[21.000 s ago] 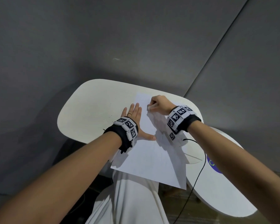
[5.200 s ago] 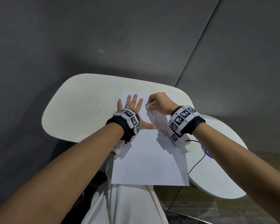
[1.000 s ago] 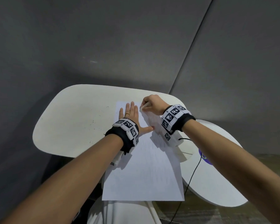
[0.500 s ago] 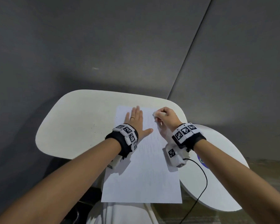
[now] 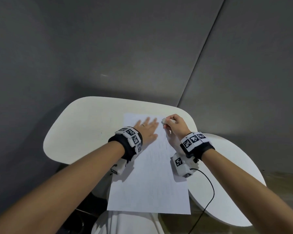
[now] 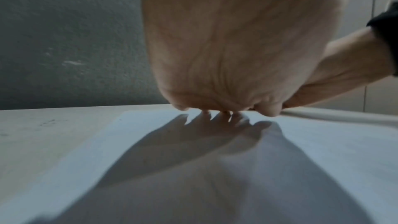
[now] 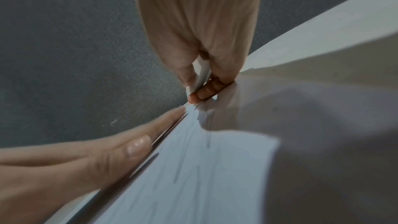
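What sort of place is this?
Probably a study or work corner: a rounded white table against plain grey wall panels, and a sheet of paper held flat by the left hand while the right hand grips a white eraser.

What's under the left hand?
The left hand rests on the white paper sheet, which lies on the white rounded table. Whatever is drawn beneath the palm is covered.

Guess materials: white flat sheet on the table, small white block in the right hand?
White flat sheet: likely thin matt paper; lies flat, shows faint pencil strokes. Small white block, pinched by right hand: probably matt rubber eraser; blurred, so unsure.
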{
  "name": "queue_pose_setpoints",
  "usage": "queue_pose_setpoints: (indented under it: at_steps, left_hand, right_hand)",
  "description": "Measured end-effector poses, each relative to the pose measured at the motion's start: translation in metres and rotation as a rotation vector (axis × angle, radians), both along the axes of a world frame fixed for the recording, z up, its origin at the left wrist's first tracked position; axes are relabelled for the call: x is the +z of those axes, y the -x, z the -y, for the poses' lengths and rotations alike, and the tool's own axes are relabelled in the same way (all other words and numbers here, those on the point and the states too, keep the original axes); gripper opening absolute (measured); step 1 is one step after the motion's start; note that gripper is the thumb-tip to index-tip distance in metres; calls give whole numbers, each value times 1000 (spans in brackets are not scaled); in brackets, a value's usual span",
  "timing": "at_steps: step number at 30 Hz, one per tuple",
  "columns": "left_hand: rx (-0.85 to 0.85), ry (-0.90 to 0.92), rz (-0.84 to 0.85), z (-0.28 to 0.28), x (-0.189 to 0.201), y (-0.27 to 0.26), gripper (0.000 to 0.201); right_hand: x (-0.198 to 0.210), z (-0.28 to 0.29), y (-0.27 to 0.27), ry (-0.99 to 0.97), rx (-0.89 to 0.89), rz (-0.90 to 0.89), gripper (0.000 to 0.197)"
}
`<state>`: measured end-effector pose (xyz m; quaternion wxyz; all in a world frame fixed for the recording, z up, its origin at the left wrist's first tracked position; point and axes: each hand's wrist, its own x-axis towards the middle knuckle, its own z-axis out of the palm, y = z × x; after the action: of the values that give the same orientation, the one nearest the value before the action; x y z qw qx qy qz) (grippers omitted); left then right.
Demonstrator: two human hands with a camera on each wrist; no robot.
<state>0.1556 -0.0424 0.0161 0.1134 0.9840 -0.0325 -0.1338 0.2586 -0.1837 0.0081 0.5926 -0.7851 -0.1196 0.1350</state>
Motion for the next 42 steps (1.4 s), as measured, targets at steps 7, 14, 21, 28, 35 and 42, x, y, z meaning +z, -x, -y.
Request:
queue_pose_setpoints:
  at_steps: [7,14,21,28,35,42]
  left_hand:
    - [574,-150,-108,-30,-7,-6,67]
    - [221,33,-25,4,-5,20,83]
    - [305,61,-47,10,-19,-4,112]
    - [304,58,-48,7,-20,-7,123]
    - [287,48,-21,8,-23,-4,125]
    - [283,33,-37,8,-23,-5,126]
  right_hand:
    - [0,2,1,-24,6,-20,8]
    - [-1,4,5,-123,65,-107,11]
    - [16,-1,7,292,230,197,9]
    - [46,4,23,756,554,295,7]
    - [46,-26,1,740,353,366,13]
    - [45,8,34,680,516,354,8]
